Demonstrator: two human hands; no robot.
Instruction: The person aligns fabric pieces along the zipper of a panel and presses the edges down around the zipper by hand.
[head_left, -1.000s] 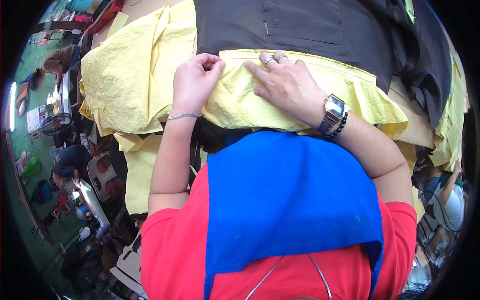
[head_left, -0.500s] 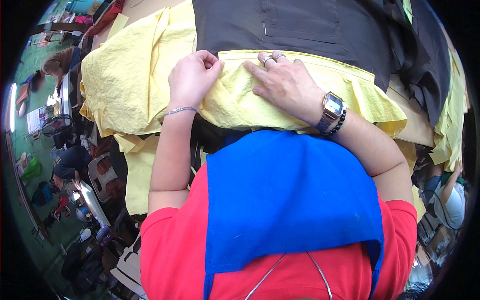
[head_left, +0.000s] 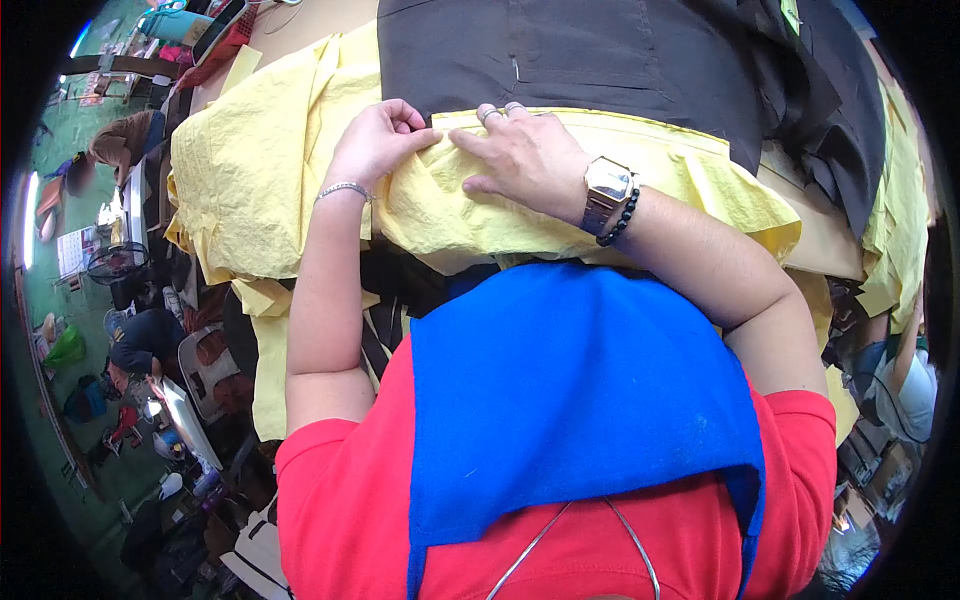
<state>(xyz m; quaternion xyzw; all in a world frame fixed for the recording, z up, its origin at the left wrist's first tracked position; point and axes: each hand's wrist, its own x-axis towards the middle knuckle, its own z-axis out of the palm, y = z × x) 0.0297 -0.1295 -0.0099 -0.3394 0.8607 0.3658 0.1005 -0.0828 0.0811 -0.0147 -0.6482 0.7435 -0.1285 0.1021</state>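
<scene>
Yellow fabric (head_left: 640, 180) with a long folded, stitched edge lies over dark fabric (head_left: 590, 60). My left hand (head_left: 375, 145) is at the left end of that edge, thumb and fingertips drawn close together at the yellow cloth; whether cloth is pinched between them is hard to see. My right hand (head_left: 525, 155), with rings on two fingers, rests flat on the yellow fabric just to the right, fingers spread near the folded edge. Another wrinkled yellow piece (head_left: 250, 170) lies to the left of my left hand.
A red basket (head_left: 225, 50) and a blue-green container (head_left: 175, 25) are at the upper left. More yellow fabric (head_left: 895, 200) hangs at the right edge. Other people work at the far left and far right. A fan (head_left: 118, 262) stands at left.
My right hand has slid left along the folded edge, closer to my left hand. My left thumb now reaches out straighter, and the left hand has shifted slightly left.
</scene>
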